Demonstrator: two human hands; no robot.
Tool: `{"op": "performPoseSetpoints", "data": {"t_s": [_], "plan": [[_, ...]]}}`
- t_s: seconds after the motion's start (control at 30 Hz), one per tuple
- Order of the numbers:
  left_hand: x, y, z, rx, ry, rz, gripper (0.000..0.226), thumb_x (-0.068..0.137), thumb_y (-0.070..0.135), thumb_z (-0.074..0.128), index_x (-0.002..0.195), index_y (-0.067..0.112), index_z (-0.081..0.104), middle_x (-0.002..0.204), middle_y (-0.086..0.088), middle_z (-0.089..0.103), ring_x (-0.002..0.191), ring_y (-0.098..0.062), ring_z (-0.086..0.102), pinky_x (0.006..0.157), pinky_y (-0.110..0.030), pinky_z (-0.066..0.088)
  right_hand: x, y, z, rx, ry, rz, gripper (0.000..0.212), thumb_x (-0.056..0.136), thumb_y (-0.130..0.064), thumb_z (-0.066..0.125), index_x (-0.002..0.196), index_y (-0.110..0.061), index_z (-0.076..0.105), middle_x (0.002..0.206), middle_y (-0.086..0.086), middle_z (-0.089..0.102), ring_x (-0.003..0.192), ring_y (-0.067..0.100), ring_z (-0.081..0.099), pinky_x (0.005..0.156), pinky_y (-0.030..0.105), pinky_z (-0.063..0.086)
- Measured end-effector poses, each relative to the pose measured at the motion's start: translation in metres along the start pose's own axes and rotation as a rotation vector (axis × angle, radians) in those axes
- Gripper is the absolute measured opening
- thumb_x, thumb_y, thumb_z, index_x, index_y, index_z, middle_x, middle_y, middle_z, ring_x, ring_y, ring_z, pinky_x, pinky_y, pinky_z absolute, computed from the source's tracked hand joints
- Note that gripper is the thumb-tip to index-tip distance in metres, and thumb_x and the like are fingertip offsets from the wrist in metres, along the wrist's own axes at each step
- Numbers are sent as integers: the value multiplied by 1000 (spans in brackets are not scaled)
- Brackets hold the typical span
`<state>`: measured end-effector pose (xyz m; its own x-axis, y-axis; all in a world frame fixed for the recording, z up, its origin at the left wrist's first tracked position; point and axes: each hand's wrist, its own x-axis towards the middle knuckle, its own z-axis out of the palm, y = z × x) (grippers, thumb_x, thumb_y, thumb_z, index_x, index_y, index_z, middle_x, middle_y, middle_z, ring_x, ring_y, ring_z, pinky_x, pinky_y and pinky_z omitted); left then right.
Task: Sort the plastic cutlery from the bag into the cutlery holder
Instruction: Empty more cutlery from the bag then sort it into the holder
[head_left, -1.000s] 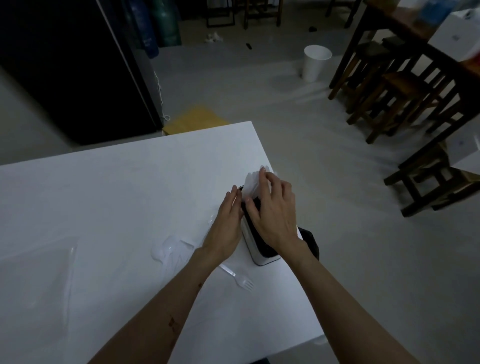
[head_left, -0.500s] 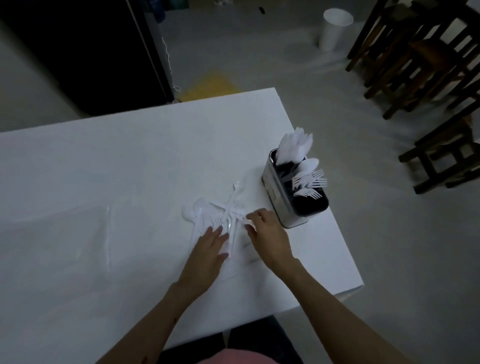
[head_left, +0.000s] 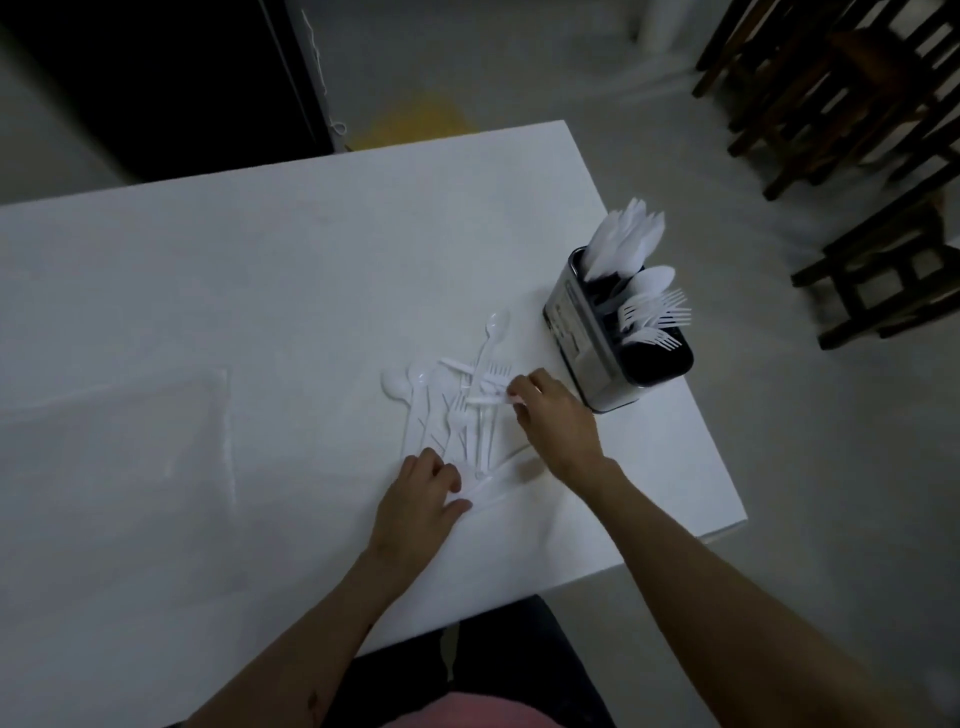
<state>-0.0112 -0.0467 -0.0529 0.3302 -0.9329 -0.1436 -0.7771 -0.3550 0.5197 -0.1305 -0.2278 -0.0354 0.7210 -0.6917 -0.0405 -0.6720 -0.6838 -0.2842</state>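
A loose pile of white plastic cutlery (head_left: 452, 400), spoons, forks and knives, lies on the white table (head_left: 260, 291). To its right stands the metal cutlery holder (head_left: 587, 358) with knives at the far end, spoons in the middle and forks toward me. My right hand (head_left: 553, 421) is at the pile's right edge, its fingertips pinching a white knife (head_left: 485, 399). My left hand (head_left: 421, 499) rests at the near end of the pile, fingers curled over the handles of several pieces. The clear plastic bag (head_left: 119, 447) lies flat at the left.
The holder stands close to the table's right edge (head_left: 670, 364). Dark wooden stools and chairs (head_left: 841, 114) crowd the floor to the right. A black cabinet (head_left: 156, 78) stands beyond the table's far side.
Both hands left the holder and came down to the pile on the table. The right hand has since closed its fingertips on a knife, and the left hand has curled over the handles.
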Motion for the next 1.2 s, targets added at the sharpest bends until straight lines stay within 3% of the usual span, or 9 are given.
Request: {"op": "performPoseSetpoints", "data": {"t_s": [0.13, 0.27, 0.43, 0.57, 0.73, 0.83, 0.97, 1.07, 1.2], "plan": [[-5, -5, 0, -41, 14, -19, 20, 82, 32, 70, 87, 16, 60, 95, 2, 47, 86, -11, 44, 63, -23, 42, 22, -1, 5, -108, -92, -205, 42, 69, 7, 76, 104, -12, 62, 98, 8, 61, 71, 25, 58, 44, 31, 47], [-6, -12, -2, -97, 16, 2, 17, 85, 29, 68, 88, 14, 61, 96, 2, 48, 84, -10, 42, 70, -20, 39, 20, -2, 12, -39, -33, -109, 43, 78, 7, 69, 116, -12, 60, 113, 8, 60, 87, 26, 60, 54, 38, 55], [-12, -18, -7, -203, 65, 1, 7, 90, 19, 62, 93, 13, 61, 98, 4, 49, 90, -12, 49, 77, -22, 45, -34, -16, 13, 125, 76, -8, 19, 85, -23, 72, 100, -15, 63, 99, 2, 61, 81, 18, 60, 54, 34, 54], [-16, -21, -15, -258, 90, 0, 6, 94, 13, 55, 93, 15, 60, 96, 6, 48, 88, -11, 49, 78, -24, 45, -76, -34, 18, 182, -100, -105, 28, 82, -38, 73, 99, -19, 64, 98, -1, 59, 85, 16, 58, 54, 33, 51], [-20, -26, -24, -265, 70, -22, 11, 97, 16, 49, 94, 19, 59, 93, 10, 46, 87, -9, 48, 77, -19, 39, -88, -47, 28, 35, -275, -236, 18, 85, -21, 67, 102, -17, 61, 104, 3, 57, 92, 22, 55, 54, 34, 49], [-22, -30, -29, -285, 72, -34, 12, 97, 16, 48, 96, 19, 60, 94, 11, 47, 87, -9, 50, 77, -18, 37, -83, -48, 27, -68, -260, -312, 22, 75, -10, 76, 86, -15, 58, 90, 2, 58, 76, 19, 57, 43, 23, 30], [-23, -35, -34, -314, 83, -53, 14, 98, 16, 47, 100, 17, 60, 94, 8, 50, 87, -10, 52, 78, -20, 41, -72, -48, 14, -109, -231, -357, 40, 61, -1, 84, 83, -16, 54, 76, -1, 57, 62, 15, 56, 45, 16, 4], [-20, -37, -38, -349, 92, -90, 14, 98, 17, 45, 102, 17, 59, 95, 6, 55, 88, -11, 54, 80, -23, 45, -65, -45, 6, -74, -229, -384, 55, 63, 5, 80, 101, -18, 49, 85, 1, 59, 67, 15, 60, 41, 18, 23], [-6, -32, -46, -508, 85, -251, 19, 100, 16, 42, 108, 14, 60, 100, 2, 64, 94, -12, 60, 84, -23, 46, -62, -43, 3, -82, -89, -432, 37, 79, -4, 69, 112, -13, 55, 90, 7, 59, 58, 20, 55, 36, 31, 45]]}}
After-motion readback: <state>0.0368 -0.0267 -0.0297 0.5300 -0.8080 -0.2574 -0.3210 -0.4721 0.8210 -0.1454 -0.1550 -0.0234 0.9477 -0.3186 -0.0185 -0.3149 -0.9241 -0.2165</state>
